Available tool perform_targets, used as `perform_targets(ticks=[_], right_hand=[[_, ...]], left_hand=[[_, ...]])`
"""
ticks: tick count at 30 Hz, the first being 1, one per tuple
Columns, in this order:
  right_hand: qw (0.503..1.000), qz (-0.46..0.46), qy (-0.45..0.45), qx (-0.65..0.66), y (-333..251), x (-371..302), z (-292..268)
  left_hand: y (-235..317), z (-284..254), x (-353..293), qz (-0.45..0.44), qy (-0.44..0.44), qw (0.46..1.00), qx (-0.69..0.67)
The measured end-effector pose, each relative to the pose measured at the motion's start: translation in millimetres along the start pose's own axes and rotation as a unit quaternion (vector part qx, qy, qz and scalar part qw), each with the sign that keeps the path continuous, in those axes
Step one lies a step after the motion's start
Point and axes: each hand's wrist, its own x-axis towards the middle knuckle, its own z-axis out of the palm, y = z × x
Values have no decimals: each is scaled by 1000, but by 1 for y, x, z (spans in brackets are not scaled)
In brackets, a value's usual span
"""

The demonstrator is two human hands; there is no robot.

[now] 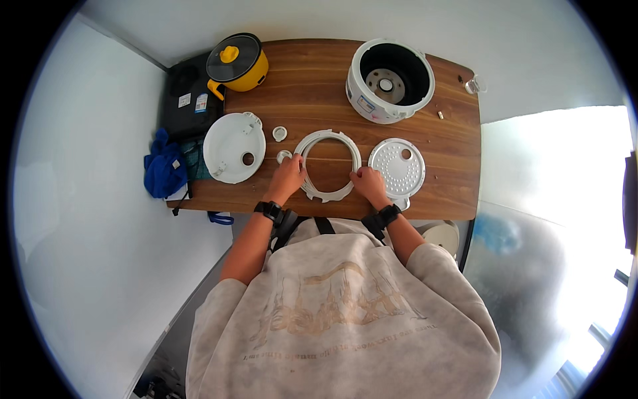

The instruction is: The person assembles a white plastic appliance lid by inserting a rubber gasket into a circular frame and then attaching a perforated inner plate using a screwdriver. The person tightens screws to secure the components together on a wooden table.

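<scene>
It looked like a small workshop booth, though another kind of room could not be ruled out: plain white walls (100, 133) hemmed a wood-grain bench (299, 73), where a lidless cooker body (391, 81), a white ring (325, 133) and a dimpled disc (397, 167) sat separately.

A brown wood-grained table (299, 76) with rounded corners reaches toward 12 o'clock, against a pale far wall (312, 20). A smooth white wall (93, 186) rises at 9 o'clock. Toward 3 o'clock glares white light (565, 143); at 4, a silvery-grey surface (505, 292) carries a bluish patch (498, 233).
</scene>
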Motion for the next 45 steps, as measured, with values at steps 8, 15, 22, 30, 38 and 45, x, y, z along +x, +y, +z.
perform_targets(ticks=[8, 15, 22, 30, 38, 45], right_hand=[[998, -19, 49, 32, 12, 18, 18], [988, 50, 3, 149, 0, 15, 8], [987, -15, 139, 83, 6, 20, 9], [994, -12, 99, 38, -6, 4, 1], [990, -27, 118, 67, 12, 12, 8], [984, -75, 148, 63, 12, 25, 9]], left_hand=[[7, 0, 2, -76, -97, 992, 23], [-4, 8, -9, -59, -115, 991, -39], [14, 2, -20, 5, -168, 985, -22], [8, 1, -17, 39, -166, 983, -63], [4, 18, -10, 102, -97, 988, 67], [7, 18, -10, 84, -145, 985, 49]])
